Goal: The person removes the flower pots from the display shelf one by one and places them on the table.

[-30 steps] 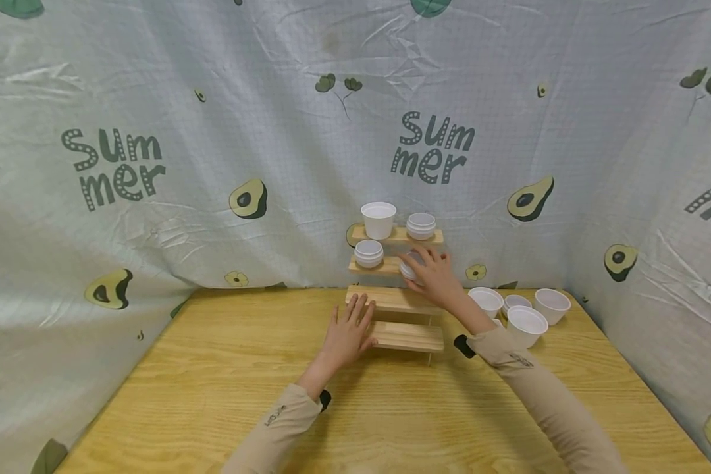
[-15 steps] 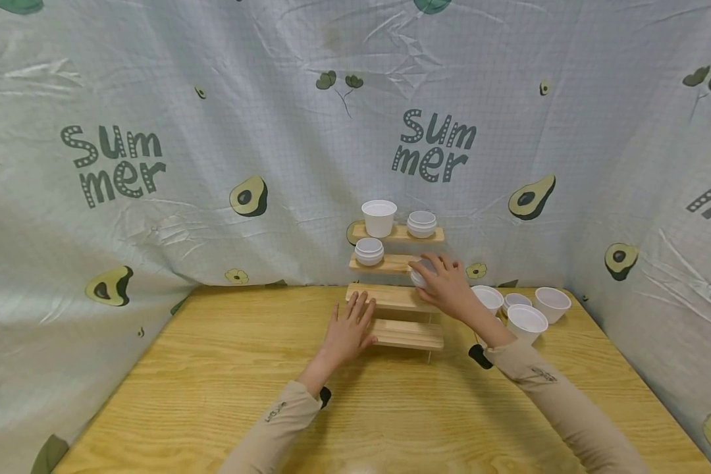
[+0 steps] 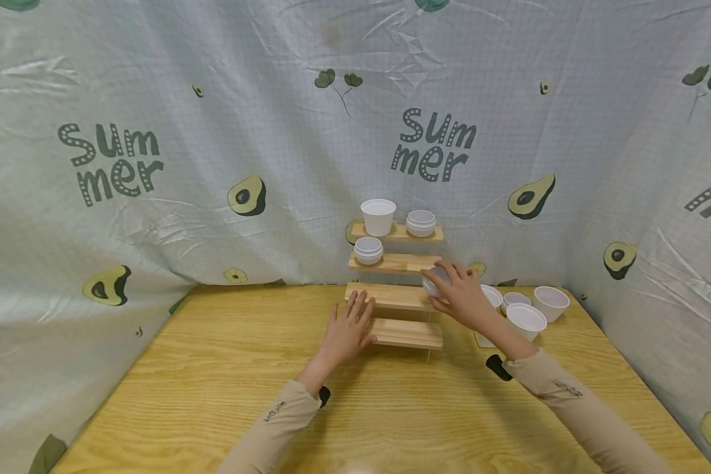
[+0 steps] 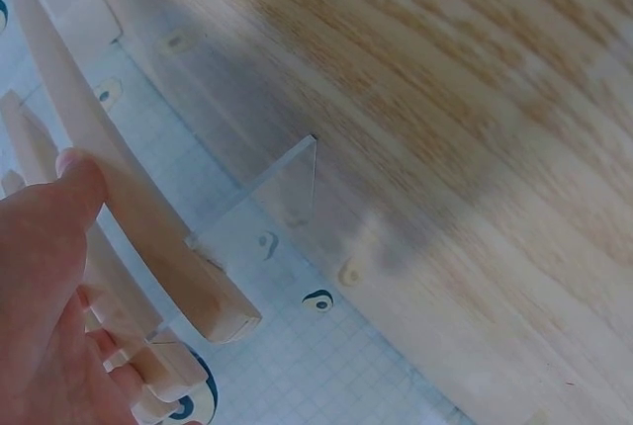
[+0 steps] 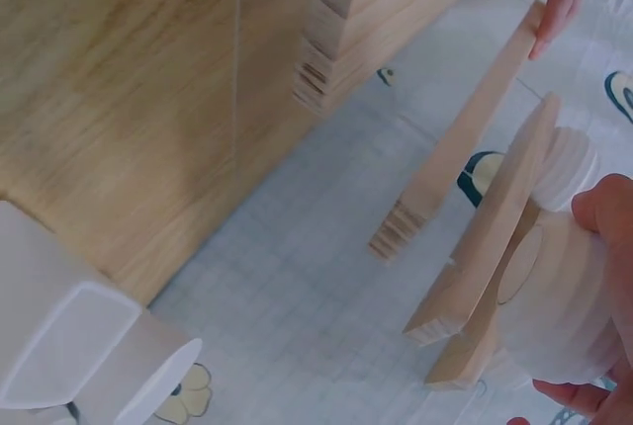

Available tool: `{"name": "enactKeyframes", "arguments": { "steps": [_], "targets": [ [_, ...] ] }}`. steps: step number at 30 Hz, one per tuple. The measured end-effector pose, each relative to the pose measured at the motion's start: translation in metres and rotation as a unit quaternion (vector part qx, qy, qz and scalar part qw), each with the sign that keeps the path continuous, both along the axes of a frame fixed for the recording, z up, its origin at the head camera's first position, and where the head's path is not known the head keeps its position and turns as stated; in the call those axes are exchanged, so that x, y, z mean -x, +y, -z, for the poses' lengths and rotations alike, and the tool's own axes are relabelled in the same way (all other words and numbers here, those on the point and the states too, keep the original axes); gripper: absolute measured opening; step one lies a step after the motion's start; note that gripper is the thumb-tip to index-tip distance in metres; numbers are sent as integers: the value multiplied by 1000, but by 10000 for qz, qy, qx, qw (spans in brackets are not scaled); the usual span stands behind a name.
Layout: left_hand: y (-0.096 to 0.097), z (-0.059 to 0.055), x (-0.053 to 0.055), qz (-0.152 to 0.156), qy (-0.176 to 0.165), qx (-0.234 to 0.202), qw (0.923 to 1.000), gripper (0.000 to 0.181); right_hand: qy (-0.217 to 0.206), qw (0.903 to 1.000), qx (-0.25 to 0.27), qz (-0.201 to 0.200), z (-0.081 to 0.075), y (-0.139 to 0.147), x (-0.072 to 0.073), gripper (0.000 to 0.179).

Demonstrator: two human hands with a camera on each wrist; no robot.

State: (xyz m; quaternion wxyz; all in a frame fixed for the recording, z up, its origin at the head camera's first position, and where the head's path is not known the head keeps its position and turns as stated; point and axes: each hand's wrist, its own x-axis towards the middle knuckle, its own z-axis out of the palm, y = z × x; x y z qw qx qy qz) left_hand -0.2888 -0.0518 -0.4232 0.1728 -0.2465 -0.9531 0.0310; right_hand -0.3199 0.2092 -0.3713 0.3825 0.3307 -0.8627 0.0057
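In the head view a four-tier wooden display stand (image 3: 389,296) stands on the table. My left hand (image 3: 346,332) rests on its left side, fingers spread and fairly straight over the lower boards; in the left wrist view the thumb touches a board's edge (image 4: 109,168). My right hand (image 3: 465,299) pinches a small white round cup (image 3: 432,282) between thumb and fingers, beside the right ends of the middle boards. A taller white cup (image 3: 378,217) and a short ribbed cup (image 3: 421,224) sit on the top board. Another ribbed cup (image 3: 368,251) sits at the left of the second board.
Right of the stand several white cups stand together on the table (image 3: 391,408), among them a wide one (image 3: 526,317) and a taller one (image 3: 551,303). A patterned cloth (image 3: 308,158) hangs behind and along both sides. Clear supports (image 4: 267,188) hold up the boards.
My right hand has lifted the small ribbed cup off the second board's right end and moved it right and down in view. The left hand has stayed on the stand.
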Motion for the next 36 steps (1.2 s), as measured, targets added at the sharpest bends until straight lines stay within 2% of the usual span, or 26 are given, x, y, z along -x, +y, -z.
{"name": "enactKeyframes", "arguments": {
  "steps": [6,10,15,22,36],
  "targets": [
    [0,-1,0,5,-18,-18,10000,70,64,10000,41,-2,2,12,-11,59],
    [-1,-1,-1,-10,62,19,10000,70,47,10000,16,26,4,22,-19,44],
    [-2,0,-1,-47,144,90,9998,71,179,9998,60,-3,9,35,-25,59],
    [0,0,0,-73,119,177,9997,71,445,9989,165,-16,21,57,-32,59],
    [0,0,-1,-83,52,151,9998,70,524,9975,360,304,40,100,-40,57]
  ]
}}
